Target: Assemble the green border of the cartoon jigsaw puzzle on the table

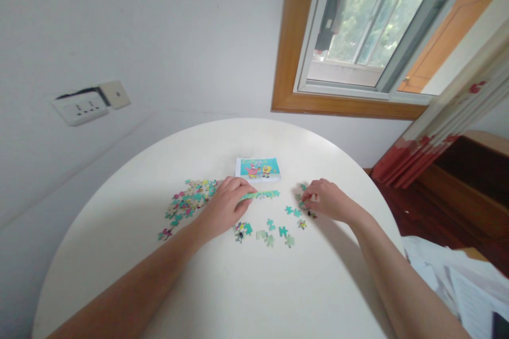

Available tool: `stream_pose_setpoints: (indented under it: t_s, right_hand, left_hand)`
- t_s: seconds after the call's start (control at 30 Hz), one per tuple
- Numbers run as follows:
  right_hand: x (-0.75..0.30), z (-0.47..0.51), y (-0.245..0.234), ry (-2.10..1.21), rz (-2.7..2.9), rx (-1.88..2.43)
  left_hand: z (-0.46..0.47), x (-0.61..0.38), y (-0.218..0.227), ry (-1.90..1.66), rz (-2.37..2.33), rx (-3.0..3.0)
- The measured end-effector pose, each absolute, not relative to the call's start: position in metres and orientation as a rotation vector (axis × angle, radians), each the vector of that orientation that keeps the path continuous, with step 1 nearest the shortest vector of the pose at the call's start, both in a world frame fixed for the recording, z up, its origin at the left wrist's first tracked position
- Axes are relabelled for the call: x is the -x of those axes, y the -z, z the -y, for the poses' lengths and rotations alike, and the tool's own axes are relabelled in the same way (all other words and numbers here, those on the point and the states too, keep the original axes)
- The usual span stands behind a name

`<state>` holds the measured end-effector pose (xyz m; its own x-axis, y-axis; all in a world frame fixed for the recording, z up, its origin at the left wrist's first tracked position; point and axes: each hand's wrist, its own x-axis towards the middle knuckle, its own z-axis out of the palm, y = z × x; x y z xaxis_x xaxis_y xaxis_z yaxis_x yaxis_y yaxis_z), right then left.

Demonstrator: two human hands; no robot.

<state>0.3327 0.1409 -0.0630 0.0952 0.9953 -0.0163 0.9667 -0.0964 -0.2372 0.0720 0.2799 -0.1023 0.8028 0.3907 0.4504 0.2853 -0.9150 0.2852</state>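
The puzzle strip [264, 195] lies between your two hands, its long axis running roughly left to right across the desk [238, 286]. Your left hand [228, 204] is the nearer one: its fingers and thumb come down at the strip's left end with a narrow gap between them, though you cannot tell from here whether they pinch it or only rest there. The strip's right end points toward your right hand [324, 201], which stands apart from it, its fingertips bunched at the loose pieces [297, 213] on that side; whether they hold one is hidden.

Just beyond the strip lies the picture card [258, 169]. The pile of pieces [189, 201] spreads to the left of your left hand, and a scatter of single pieces [270, 224] sits on your side of the strip.

The desk is white with a rounded edge, close to a pale wall [159, 26] with a socket [87, 108]. A wood-framed window [353, 26] is up to the right, then a curtain [437, 127], with papers [453, 275] below.
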Motion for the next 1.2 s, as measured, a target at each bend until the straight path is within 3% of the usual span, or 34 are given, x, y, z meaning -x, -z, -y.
stream_pose_setpoints:
  t_s: [0.6,0.77,1.0,1.2]
  right_hand:
    - [-0.317,-0.143,0.063,-0.568,1.849,1.864]
    - [-0.326,-0.150,0.070,-0.665,1.535,1.692]
    - [-0.320,-0.159,0.080,-1.118,0.905,1.336]
    - [-0.318,-0.164,0.084,-1.083,0.892,1.399]
  left_hand:
    - [-0.276,-0.073,0.101,-0.767,-0.517,-2.768]
    - [-0.276,-0.072,0.101,-0.740,-0.509,-2.770]
    - [-0.273,-0.072,0.099,-0.749,-0.499,-2.760]
    - [-0.275,-0.073,0.100,-0.779,-0.491,-2.751]
